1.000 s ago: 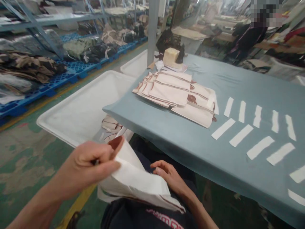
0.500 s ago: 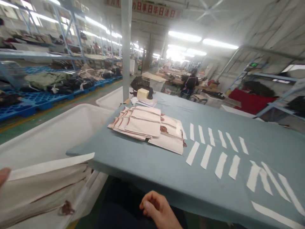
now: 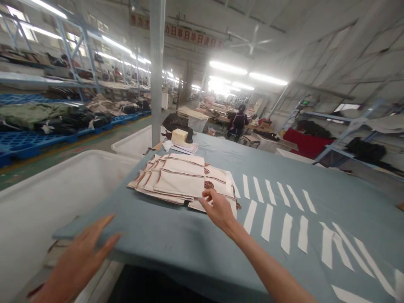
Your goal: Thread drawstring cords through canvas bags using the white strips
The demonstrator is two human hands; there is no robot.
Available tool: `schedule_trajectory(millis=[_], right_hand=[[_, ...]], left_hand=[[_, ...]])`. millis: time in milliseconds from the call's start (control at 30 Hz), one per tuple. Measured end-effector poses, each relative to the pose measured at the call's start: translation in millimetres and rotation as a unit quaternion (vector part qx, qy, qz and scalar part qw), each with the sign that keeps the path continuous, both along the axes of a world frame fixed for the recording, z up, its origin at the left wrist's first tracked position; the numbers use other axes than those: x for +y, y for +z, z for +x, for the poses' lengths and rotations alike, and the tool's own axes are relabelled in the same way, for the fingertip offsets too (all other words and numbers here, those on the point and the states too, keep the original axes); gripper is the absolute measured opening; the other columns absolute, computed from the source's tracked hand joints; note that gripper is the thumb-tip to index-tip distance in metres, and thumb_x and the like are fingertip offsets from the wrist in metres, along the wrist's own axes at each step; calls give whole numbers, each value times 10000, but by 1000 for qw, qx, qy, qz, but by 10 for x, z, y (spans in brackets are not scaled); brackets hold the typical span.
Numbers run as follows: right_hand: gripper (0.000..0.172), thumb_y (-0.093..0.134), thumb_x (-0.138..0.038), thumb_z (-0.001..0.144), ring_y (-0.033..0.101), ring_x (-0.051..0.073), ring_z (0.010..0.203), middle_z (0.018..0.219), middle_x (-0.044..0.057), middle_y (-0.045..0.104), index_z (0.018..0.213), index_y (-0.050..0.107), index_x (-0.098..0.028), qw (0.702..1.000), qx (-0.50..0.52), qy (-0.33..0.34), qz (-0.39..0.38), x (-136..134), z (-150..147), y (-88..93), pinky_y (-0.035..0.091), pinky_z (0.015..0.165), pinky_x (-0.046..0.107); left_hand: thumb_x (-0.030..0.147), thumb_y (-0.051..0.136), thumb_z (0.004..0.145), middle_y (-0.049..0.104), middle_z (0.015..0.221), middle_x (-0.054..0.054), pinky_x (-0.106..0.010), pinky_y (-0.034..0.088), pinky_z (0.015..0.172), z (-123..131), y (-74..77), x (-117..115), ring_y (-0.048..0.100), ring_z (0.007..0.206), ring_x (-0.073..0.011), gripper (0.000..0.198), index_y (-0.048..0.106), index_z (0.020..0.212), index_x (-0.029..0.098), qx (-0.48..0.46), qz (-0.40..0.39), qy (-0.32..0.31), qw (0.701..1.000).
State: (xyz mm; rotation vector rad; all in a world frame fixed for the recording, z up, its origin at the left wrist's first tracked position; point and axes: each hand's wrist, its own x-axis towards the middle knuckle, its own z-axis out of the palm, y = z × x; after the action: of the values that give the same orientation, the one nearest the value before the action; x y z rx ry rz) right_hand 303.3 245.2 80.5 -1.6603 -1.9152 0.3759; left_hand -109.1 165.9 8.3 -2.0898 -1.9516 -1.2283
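Observation:
A layered stack of cream cloth pieces (image 3: 179,180) with brown edging and brown cord bundles lies on the blue-grey table (image 3: 151,240). My right hand (image 3: 217,208) hovers at the near right part of this stack, fingers bent and slightly apart, with nothing seen between them. Whether its fingertips touch the cloth I cannot tell. My left hand (image 3: 78,256) is blurred over the table's left corner, fingers spread and holding nothing. Below it, partly hidden by the hand and the table, more cream cloth (image 3: 58,252) shows in the white bin (image 3: 91,168).
Two rows of white strips (image 3: 286,231) lie across the table's right part. A yellow block (image 3: 179,136) and papers sit at the far left corner, near a metal post (image 3: 156,84). Shelves and blue pallets (image 3: 63,139) stand left; a seated person (image 3: 238,122) is beyond.
My right hand has risen from below the table edge to the stack. My left hand has come in from the left edge, and the cream cloth near it now sits lower, by the bin.

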Motion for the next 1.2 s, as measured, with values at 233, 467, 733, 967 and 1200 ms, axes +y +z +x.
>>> schedule_trajectory(millis=[233,467,733,967,1200], right_hand=[[362,790,-380,1132,731,328,1369,1492,132,750,1433,746,-185,976,-215,17,24,1215,-234,139,612,1189,579],[290,794,-404,1142,793,276,1206,1347,105,800,1317,784,-173,951,-304,43,43,1362,-154,-150,683,1080,515],[172,598,-170,1124,736,269,1042,1068,124,801,984,691,-205,957,-227,25,179,1324,276,126,578,964,382],[105,460,-305,1113,631,285,768,832,37,668,1062,543,-267,927,-84,-137,338,1270,896,1158,455,747,379],[267,541,-513,1092,593,257,790,843,20,592,937,504,-298,880,53,-146,449,320,1065,2029,495,748,408]], left_hand=[[645,598,1105,709,1684,-226,-549,589,1310,844,-327,1039,694,1564,-400,738,576,1654,153,18,5,-96,995],[613,647,1075,748,1604,-289,-608,639,1194,984,-478,1589,752,1477,-459,816,482,1702,117,6,-12,-56,998],[536,431,1188,803,1548,-220,-542,610,1196,1098,-594,1511,761,1460,-373,605,615,1628,163,11,-24,-38,999],[624,611,1150,768,1585,-249,-606,532,1260,1281,-546,1513,716,1494,-408,602,765,1485,148,25,-15,-37,999],[622,750,1116,801,1489,-160,-663,532,1277,1338,-249,1475,739,1422,-371,524,792,1390,177,-81,4,-36,996]])
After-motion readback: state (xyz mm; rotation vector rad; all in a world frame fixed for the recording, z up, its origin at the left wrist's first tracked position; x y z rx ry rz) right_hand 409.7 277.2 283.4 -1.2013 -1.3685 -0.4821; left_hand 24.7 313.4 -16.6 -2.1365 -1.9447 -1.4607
